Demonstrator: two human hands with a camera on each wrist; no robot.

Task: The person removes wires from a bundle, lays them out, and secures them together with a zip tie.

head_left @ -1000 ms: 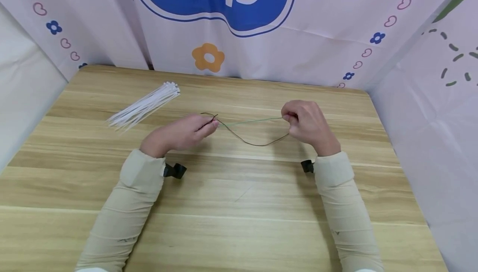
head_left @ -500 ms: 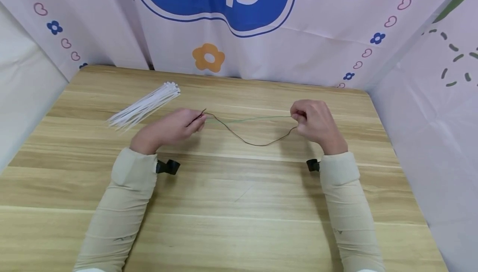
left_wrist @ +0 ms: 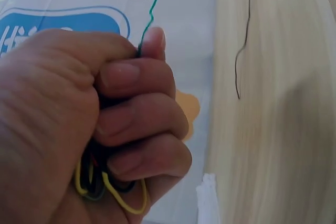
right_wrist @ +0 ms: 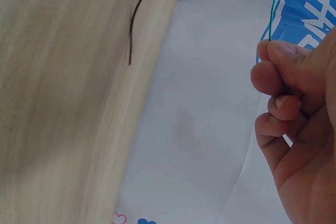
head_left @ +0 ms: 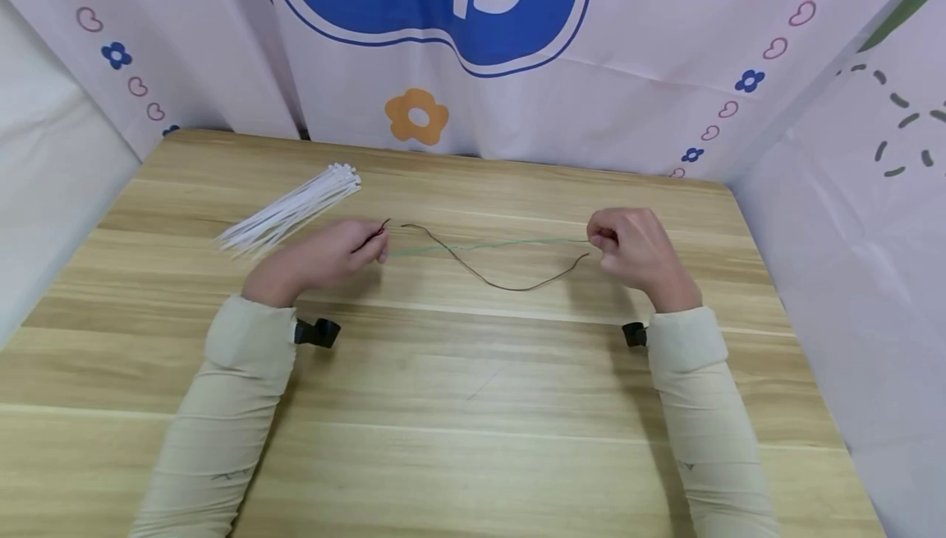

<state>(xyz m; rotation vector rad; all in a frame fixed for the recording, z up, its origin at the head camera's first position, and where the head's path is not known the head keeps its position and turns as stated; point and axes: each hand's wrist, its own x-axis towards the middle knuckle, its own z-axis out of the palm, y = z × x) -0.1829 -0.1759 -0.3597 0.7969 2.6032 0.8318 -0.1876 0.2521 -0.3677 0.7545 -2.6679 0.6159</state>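
My left hand (head_left: 321, 257) is curled round a bundle of thin wires. Loops of yellow wire (left_wrist: 137, 212) stick out below its fingers in the left wrist view, with dark strands beside them. From its thumb and forefinger a green wire (head_left: 517, 242) runs, nearly straight, across to my right hand (head_left: 641, 252). There the right thumb and forefinger pinch the green wire's end. A loose brown wire (head_left: 517, 289) lies in a wavy curve on the table between the hands, and both its ends show free of the fingers.
A bundle of white cable ties (head_left: 291, 208) lies on the wooden table (head_left: 473, 464), left of centre near the back. A printed white cloth (head_left: 539, 111) hangs behind the table's far edge. Black wrist cameras (head_left: 318, 333) sit under both sleeves.
My hands have moved apart, left hand leftward and right hand rightward, with the green wire stretched longer between them. Both ends of the brown wire now show; it has stayed in place.
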